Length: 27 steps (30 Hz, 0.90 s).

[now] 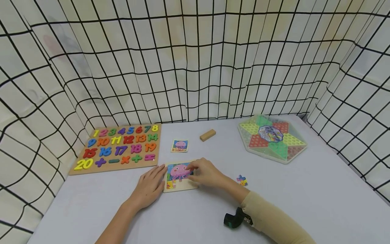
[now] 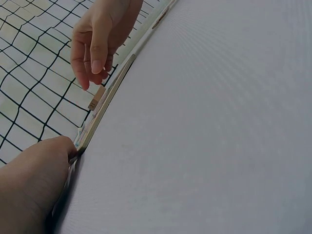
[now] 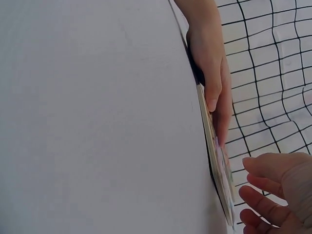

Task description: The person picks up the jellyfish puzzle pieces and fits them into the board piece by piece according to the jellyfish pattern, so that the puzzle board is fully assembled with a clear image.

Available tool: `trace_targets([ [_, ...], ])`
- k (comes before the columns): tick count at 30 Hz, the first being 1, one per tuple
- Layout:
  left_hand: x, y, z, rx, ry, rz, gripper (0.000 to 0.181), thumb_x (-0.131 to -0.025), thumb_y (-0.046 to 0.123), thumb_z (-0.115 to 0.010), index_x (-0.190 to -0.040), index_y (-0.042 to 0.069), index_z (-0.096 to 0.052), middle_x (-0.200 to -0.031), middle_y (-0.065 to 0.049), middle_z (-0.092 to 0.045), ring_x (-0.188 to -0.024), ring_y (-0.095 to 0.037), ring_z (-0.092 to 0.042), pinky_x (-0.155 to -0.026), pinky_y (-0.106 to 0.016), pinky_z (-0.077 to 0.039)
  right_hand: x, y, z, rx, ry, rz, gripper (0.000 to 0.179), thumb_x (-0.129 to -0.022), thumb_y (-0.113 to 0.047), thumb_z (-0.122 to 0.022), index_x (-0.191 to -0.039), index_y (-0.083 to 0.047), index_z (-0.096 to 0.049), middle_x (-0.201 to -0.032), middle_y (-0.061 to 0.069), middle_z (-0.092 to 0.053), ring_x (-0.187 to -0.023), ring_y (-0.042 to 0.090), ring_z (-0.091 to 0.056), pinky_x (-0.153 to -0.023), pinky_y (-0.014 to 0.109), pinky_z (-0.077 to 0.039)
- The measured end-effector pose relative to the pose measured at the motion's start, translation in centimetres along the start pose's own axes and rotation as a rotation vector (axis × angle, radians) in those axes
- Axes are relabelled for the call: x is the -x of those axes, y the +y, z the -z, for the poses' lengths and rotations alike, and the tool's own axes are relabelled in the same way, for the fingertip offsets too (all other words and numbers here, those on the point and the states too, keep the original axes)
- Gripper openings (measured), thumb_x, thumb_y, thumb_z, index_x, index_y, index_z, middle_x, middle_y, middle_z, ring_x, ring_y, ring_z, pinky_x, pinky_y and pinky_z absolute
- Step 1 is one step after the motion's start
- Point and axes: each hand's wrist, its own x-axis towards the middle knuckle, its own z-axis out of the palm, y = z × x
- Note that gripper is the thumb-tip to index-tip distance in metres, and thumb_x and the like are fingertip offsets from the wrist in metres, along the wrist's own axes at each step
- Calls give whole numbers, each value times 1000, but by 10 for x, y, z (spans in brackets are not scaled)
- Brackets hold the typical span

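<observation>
A wooden jigsaw board (image 1: pixel 179 185) with a pink jellyfish picture lies flat on the white table. Several pieces fill its upper part and lower left corner; bare wood shows at the lower right. My left hand (image 1: pixel 149 186) rests along the board's left edge, fingers fairly straight. Over the right side of the board hovers my right hand (image 1: pixel 207 173), fingers loosely bent and nothing visible between them. In the left wrist view the right hand (image 2: pixel 100 44) hangs above the board (image 2: pixel 105 105). A loose blue and yellow puzzle piece (image 1: pixel 242 180) lies to the right, near the right forearm.
Behind the board are a small jellyfish picture card (image 1: pixel 179 145) and a wooden block (image 1: pixel 208 135). A number board (image 1: pixel 117 145) lies at the left, a hexagonal checkers board (image 1: pixel 272 137) at the back right. Black netting (image 1: pixel 198 67) encloses the table's back and sides.
</observation>
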Motion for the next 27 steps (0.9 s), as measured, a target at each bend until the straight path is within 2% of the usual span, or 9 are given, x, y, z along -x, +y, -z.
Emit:
trace_targets([
  [11,0,0,-1,7,-8,11,50,-93,22,-48,-139,6,-38,-145,-10,-32,-134,-31,-22,-103,-54,-18,27,22,24,-1,27,-8,29,-80,-19,-69,-107,-9,-64,-98,0,-61,-95,17,-51,-82,35,-42],
  [18,0,0,-1,5,-17,20,51,-93,23,-48,-140,7,-37,-146,-10,-31,-134,-31,-22,-103,-53,-18,45,37,35,39,29,-51,29,-80,-21,-70,-107,-11,-64,-98,-2,-60,-95,16,-50,-81,35,-42],
  [27,0,-1,-1,-5,-18,20,51,-93,23,-49,-140,7,-37,-146,-10,-32,-134,-31,-22,-103,-54,-18,63,46,40,54,27,-45,30,-79,-24,-71,-106,-12,-64,-99,-3,-59,-93,15,-47,-79,34,-41],
])
